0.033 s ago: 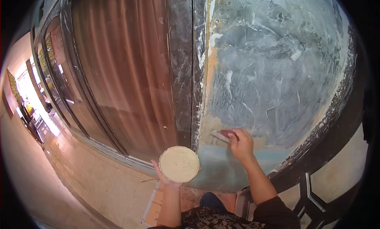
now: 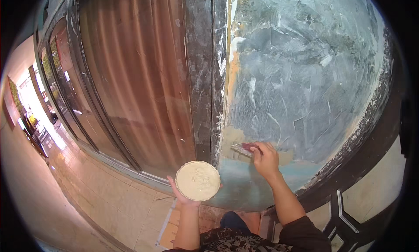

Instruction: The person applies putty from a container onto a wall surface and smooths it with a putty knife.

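Observation:
My right hand (image 2: 266, 159) grips a putty knife (image 2: 244, 148) with a dark reddish handle. Its blade lies against the lower part of the blue-grey wall (image 2: 283, 90), over a band of beige putty (image 2: 232, 136). On my left hand (image 2: 181, 195) rests a round container of cream putty (image 2: 197, 180), its top facing up. The fingers wrap its sides from below and are partly hidden. It is beside the wall's lower left corner, apart from the knife.
Left of the wall stands a dark door frame (image 2: 200, 77) with glass and a reddish-brown curtain (image 2: 139, 73) behind it. A tiled floor (image 2: 113, 186) runs along the left. Dark panelling with pale insets (image 2: 371, 193) is at the lower right.
My right hand and the putty knife have shifted very slightly left along the wall. The left hand with the putty container looks still.

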Tool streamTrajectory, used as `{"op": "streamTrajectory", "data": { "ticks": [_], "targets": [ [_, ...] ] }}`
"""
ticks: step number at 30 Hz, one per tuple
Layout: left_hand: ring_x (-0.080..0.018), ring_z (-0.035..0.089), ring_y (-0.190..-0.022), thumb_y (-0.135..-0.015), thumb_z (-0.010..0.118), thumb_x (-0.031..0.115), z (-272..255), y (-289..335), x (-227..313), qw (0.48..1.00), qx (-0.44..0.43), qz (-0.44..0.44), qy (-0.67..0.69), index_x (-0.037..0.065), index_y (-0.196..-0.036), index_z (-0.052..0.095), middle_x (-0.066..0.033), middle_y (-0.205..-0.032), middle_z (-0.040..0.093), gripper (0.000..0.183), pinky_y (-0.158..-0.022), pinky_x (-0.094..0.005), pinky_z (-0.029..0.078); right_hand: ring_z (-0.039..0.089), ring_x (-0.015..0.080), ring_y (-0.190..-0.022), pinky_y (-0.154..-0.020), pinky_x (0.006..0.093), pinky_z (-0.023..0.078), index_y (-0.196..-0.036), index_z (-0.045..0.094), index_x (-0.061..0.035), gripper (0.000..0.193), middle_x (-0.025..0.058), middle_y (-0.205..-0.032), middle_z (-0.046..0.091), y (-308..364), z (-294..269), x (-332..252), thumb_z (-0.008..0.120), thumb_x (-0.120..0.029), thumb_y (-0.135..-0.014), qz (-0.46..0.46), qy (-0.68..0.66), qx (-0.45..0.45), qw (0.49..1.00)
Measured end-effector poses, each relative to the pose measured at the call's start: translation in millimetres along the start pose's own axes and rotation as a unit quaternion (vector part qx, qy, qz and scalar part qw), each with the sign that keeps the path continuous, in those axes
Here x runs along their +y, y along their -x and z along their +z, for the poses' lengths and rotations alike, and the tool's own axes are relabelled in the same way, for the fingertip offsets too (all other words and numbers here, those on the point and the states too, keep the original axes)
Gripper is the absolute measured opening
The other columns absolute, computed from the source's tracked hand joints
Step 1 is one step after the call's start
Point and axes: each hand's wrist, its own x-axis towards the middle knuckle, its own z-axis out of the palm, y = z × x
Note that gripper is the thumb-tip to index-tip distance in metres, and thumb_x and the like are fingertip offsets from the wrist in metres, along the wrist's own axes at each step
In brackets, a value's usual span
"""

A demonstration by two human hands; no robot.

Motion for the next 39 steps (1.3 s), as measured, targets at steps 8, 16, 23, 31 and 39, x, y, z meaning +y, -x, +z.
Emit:
{"op": "streamTrajectory", "data": {
  "ticks": [8, 16, 23, 31, 39],
  "targets": [
    [-0.043, 0.054, -0.133, -0.095, 0.034, 0.084, -4, 2, 1, 0.997, 0.047, 0.057, -0.039, 0.006, -0.147, 0.052, -0.0183, -0.152, 0.052, 0.095, -0.107, -0.0644, 0.047, 0.068, 0.0303, -0.101, -0.087, 0.0381, 0.057, -0.1, 0.075, -0.0049, 0.033, 0.0064, -0.1, 0.075, 0, -19, -44, 0.071, 0.012, -0.072, -0.237, -0.165, -0.222, 0.931],
    [-0.0405, 0.057, -0.13, -0.096, 0.033, 0.082, 5, 13, -1, 0.997, 0.058, 0.037, -0.034, 0.004, -0.145, 0.053, -0.0192, -0.147, 0.057, 0.094, -0.108, -0.0577, 0.048, 0.067, 0.0297, -0.107, -0.091, 0.0386, 0.057, -0.1, 0.075, -0.0044, 0.035, 0.0059, -0.104, 0.074, 20, -7, -45, 0.072, 0.014, -0.07, -0.258, -0.174, -0.23, 0.922],
    [-0.0404, 0.057, -0.13, -0.096, 0.033, 0.083, 3, 17, -2, 0.997, 0.057, 0.038, -0.027, 0.005, -0.146, 0.053, -0.0192, -0.147, 0.056, 0.095, -0.109, -0.0577, 0.047, 0.064, 0.0293, -0.113, -0.094, 0.038, 0.055, -0.105, 0.073, -0.0059, 0.035, 0.0047, -0.108, 0.072, 28, -4, -44, 0.071, 0.013, -0.075, -0.23, -0.208, -0.227, 0.923],
    [-0.0423, 0.053, -0.134, -0.095, 0.033, 0.084, 0, 20, -6, 0.999, 0.037, 0.009, -0.034, 0.005, -0.149, 0.049, -0.02, -0.151, 0.052, 0.097, -0.11, -0.0614, 0.045, 0.065, 0.0306, -0.112, -0.095, 0.0389, 0.056, -0.104, 0.073, -0.0043, 0.034, 0.0055, -0.109, 0.074, 37, -2, -45, 0.072, 0.013, -0.074, -0.209, -0.194, -0.199, 0.938],
    [-0.0422, 0.052, -0.136, -0.097, 0.032, 0.082, -8, 18, -7, 0.998, 0.046, 0.013, -0.033, 0.003, -0.15, 0.047, -0.0204, -0.152, 0.051, 0.097, -0.112, -0.0608, 0.044, 0.064, 0.0297, -0.114, -0.094, 0.0386, 0.055, -0.105, 0.073, -0.0063, 0.035, 0.0048, -0.111, 0.072, 41, -5, -48, 0.074, 0.012, -0.074, -0.21, -0.199, -0.221, 0.931]
  ]
}}
